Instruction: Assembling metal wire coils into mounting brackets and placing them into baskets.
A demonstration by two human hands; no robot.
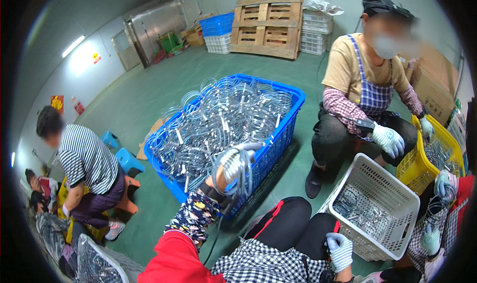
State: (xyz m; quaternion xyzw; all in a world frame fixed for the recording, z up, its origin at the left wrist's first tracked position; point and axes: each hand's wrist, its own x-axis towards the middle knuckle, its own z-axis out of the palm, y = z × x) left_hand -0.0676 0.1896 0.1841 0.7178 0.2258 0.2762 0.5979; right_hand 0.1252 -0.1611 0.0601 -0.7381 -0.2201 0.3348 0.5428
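My left hand, in a pale knitted glove, is closed around a bundle of thin coiled cables. It hangs over the near edge of a large blue crate, heaped with the same kind of clear-grey looped cables with small metal ends and white tags. By my right knee rests my right hand, also gloved, its fingers loosely curled in with nothing visible in them. Just beyond that knee stands a white plastic basket with some cables lying at its bottom.
Across from me sits a co-worker beside a yellow basket of cables. Another person's gloved hands hold a cable coil at the right edge. A person in stripes sits at left, near blue stools. Pallets lean at the back.
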